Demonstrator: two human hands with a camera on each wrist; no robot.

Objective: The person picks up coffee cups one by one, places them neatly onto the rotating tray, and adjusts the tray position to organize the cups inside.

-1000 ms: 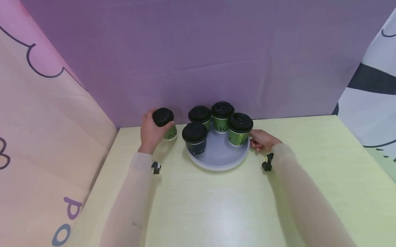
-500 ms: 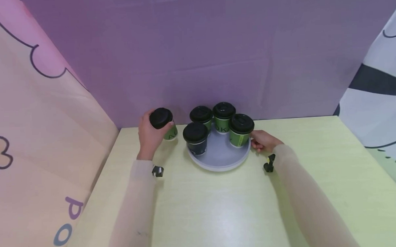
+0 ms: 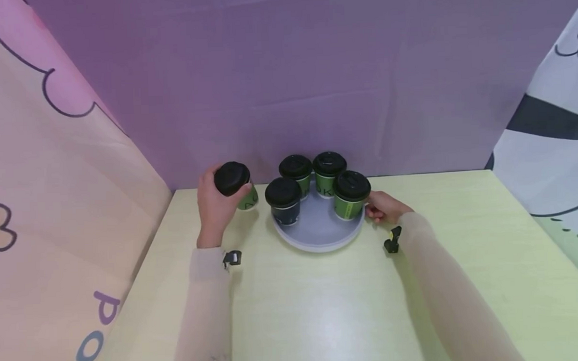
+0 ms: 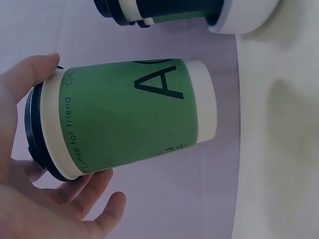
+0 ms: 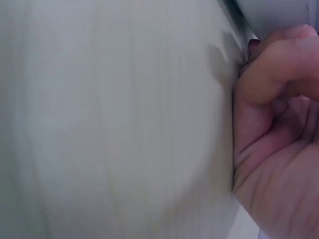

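My left hand [image 3: 214, 209] grips a green paper coffee cup [image 3: 248, 199] by its black-lidded top, left of a round pale tray [image 3: 319, 233]. In the left wrist view the cup [image 4: 127, 114] stands off the tabletop, thumb on one side of the lid and fingers on the other. At the tray's right rim, my right hand [image 3: 385, 206] has curled fingers holding the edge; the right wrist view shows these fingers [image 5: 269, 74] low against the table, close by the tray. Three green lidded cups [image 3: 348, 209] and one dark lidded cup [image 3: 285, 214] stand on the tray.
The pale wooden table [image 3: 312, 307] meets a purple backdrop [image 3: 285, 85] just behind the tray. Printed cloth panels border it, one on the left [image 3: 46, 210] and one with a cartoon animal [image 3: 551, 166] on the right.
My left hand has drawn the cup slightly left and towards me, away from the tray. The right hand, the tray and its cups keep their places.
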